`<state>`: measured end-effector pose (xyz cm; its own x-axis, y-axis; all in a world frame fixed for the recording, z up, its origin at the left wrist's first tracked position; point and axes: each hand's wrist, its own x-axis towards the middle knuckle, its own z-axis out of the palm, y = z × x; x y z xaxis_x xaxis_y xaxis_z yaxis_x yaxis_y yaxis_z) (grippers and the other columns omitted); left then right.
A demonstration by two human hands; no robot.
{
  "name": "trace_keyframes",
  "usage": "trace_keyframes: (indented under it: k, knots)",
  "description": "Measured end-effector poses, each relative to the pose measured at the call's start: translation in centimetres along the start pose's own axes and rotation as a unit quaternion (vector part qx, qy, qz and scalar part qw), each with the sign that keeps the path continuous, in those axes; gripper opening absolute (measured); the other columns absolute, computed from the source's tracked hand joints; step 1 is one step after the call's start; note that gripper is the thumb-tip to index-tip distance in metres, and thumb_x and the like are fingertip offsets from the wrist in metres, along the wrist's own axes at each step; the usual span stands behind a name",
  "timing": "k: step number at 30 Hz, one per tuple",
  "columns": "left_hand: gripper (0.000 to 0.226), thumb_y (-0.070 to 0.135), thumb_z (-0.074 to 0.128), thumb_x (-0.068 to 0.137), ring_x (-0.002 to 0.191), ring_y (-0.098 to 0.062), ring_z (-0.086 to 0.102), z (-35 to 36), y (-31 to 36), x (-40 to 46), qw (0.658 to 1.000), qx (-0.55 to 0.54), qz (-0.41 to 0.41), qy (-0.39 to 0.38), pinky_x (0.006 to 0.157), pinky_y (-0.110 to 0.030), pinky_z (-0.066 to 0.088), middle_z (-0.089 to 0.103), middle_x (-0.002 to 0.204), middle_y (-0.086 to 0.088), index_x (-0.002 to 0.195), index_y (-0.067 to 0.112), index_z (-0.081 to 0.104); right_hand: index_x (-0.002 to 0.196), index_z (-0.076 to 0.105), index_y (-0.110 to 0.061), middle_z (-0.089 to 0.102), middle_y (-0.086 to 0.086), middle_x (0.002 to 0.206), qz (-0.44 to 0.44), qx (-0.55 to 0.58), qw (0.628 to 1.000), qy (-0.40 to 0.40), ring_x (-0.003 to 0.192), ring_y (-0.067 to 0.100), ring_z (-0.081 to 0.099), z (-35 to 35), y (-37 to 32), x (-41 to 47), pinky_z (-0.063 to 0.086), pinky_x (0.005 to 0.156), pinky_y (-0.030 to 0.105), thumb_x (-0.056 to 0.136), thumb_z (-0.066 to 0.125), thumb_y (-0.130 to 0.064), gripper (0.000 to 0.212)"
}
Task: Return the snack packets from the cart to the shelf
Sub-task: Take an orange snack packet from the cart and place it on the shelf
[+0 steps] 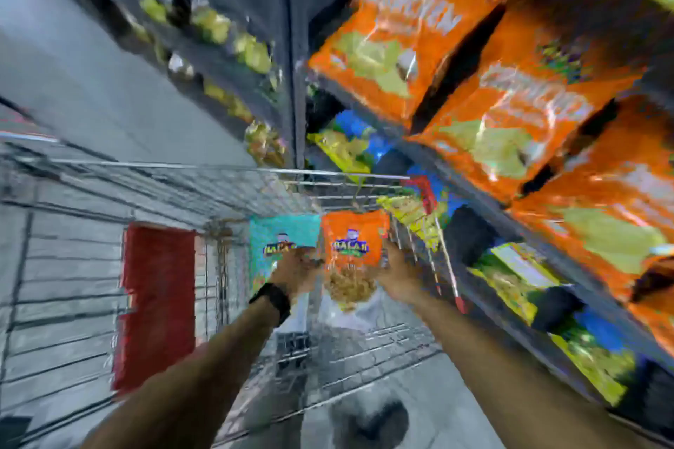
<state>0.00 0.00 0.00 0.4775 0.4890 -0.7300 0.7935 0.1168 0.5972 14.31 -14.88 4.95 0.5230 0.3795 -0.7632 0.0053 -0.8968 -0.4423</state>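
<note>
Above wire-mesh cart (182, 171), glossy orange packet (355, 241) held upright, long axis vertical, logo facing camera; left hand (295, 270) and right hand (395, 277) grips closed on its edges. Teal packet (281, 233) beside it. Orange packets on shelf (485, 164).

Both bare forearms are reaching forward and slightly downward, converging toward the middle of the view. The left hand (296, 270) is wearing a dark watch (272, 299) at the wrist, its fingers curling inward in a grip, blurred at the tips. The right hand (397, 275) is angling in from the other side, palm turned inward and fingers closing, thumb pointing up.
</note>
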Motion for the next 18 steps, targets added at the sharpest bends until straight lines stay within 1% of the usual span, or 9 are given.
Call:
trace_keyframes:
  k: [2, 5, 7, 9, 11, 12, 14, 16, 18]
  knots:
    - [0.044, 0.015, 0.059, 0.097, 0.098, -0.014, 0.052, 1.2, -0.9, 2.6, 0.999, -0.012, -0.034, -0.032, 0.08, -0.024, 0.049, 0.061, 0.138, -0.018, 0.138, 0.001, 0.056, 0.149, 0.043, -0.009, 0.057, 0.017, 0.146, 0.065, 0.052, 0.996, -0.018, 0.132, 0.035, 0.057, 1.2, 1.1, 3.1, 0.045, 0.095, 0.031, 0.093, 0.069, -0.02, 0.063]
    - [0.051, 0.005, 0.059, 0.096, 0.085, -0.012, 0.06, 3.4, -2.3, 5.7, 0.989, -0.077, -0.095, -0.081, 0.064, -0.017, 0.049, 0.06, 0.14, -0.017, 0.145, 0.002, 0.048, 0.152, 0.038, -0.01, 0.055, 0.017, 0.149, 0.136, 0.105, 0.985, -0.009, 0.125, 0.036, 0.059, 2.7, 3.9, 7.1, 0.049, 0.097, 0.042, 0.088, 0.076, -0.028, 0.076]
    - [0.045, 0.004, 0.06, 0.096, 0.095, -0.016, 0.056, 4.5, -3.1, 6.5, 0.985, -0.091, -0.118, -0.092, 0.062, -0.014, 0.046, 0.063, 0.134, -0.014, 0.14, 0.0, 0.052, 0.153, 0.034, -0.013, 0.052, 0.017, 0.152, 0.171, 0.143, 0.975, -0.002, 0.127, 0.036, 0.057, 3.9, 5.2, 8.8, 0.049, 0.101, 0.048, 0.087, 0.077, -0.033, 0.081]
    - [0.029, 0.004, 0.056, 0.098, 0.102, -0.015, 0.049, 5.4, -3.8, 6.6, 0.983, -0.093, -0.133, -0.091, 0.059, -0.009, 0.044, 0.065, 0.119, -0.004, 0.127, 0.005, 0.06, 0.15, 0.04, -0.012, 0.056, 0.014, 0.147, 0.191, 0.171, 0.967, -0.008, 0.125, 0.035, 0.058, 4.7, 5.9, 9.8, 0.048, 0.099, 0.048, 0.092, 0.072, -0.034, 0.07]
    - [0.031, -0.001, 0.051, 0.1, 0.105, -0.017, 0.05, 6.3, -4.3, 7.0, 0.975, -0.143, -0.147, -0.092, 0.07, -0.013, 0.048, 0.064, 0.124, -0.011, 0.13, 0.005, 0.058, 0.131, 0.057, -0.014, 0.067, 0.012, 0.135, 0.2, 0.204, 0.958, -0.008, 0.114, 0.031, 0.063, 5.3, 6.2, 10.7, 0.05, 0.1, 0.05, 0.095, 0.067, -0.032, 0.041]
    - [0.037, -0.004, 0.049, 0.1, 0.101, -0.018, 0.054, 6.6, -4.3, 6.9, 0.975, -0.147, -0.144, -0.088, 0.07, -0.014, 0.049, 0.063, 0.127, -0.015, 0.136, 0.002, 0.054, 0.125, 0.063, -0.016, 0.071, 0.01, 0.13, 0.203, 0.215, 0.955, -0.007, 0.112, 0.03, 0.066, 5.5, 6.3, 11.0, 0.051, 0.103, 0.053, 0.095, 0.066, -0.031, 0.033]
    - [0.041, -0.008, 0.047, 0.099, 0.086, -0.016, 0.056, 7.1, -4.4, 7.2, 0.971, -0.169, -0.15, -0.084, 0.062, -0.008, 0.048, 0.062, 0.114, -0.011, 0.138, 0.001, 0.05, 0.124, 0.066, -0.018, 0.074, 0.008, 0.126, 0.21, 0.234, 0.949, -0.004, 0.113, 0.031, 0.068, 5.7, 7.0, 11.7, 0.05, 0.104, 0.056, 0.094, 0.068, -0.03, 0.033]
    - [0.048, -0.007, 0.051, 0.097, 0.1, -0.02, 0.06, 7.5, -5.1, 7.9, 0.965, -0.175, -0.167, -0.096, 0.084, -0.015, 0.051, 0.063, 0.119, -0.011, 0.144, 0.0, 0.045, 0.128, 0.065, -0.019, 0.073, 0.007, 0.127, 0.221, 0.251, 0.943, 0.0, 0.114, 0.032, 0.068, 5.8, 7.3, 12.0, 0.051, 0.1, 0.054, 0.094, 0.068, -0.028, 0.035]
    - [0.064, 0.002, 0.06, 0.095, 0.129, -0.026, 0.056, 7.5, -4.8, 7.7, 0.959, -0.18, -0.187, -0.117, 0.114, -0.035, 0.044, 0.056, 0.146, -0.014, 0.153, 0.006, 0.035, 0.13, 0.063, -0.018, 0.072, 0.006, 0.127, 0.219, 0.245, 0.944, 0.001, 0.113, 0.029, 0.065, 5.6, 7.0, 11.8, 0.05, 0.095, 0.05, 0.097, 0.065, -0.024, 0.033]
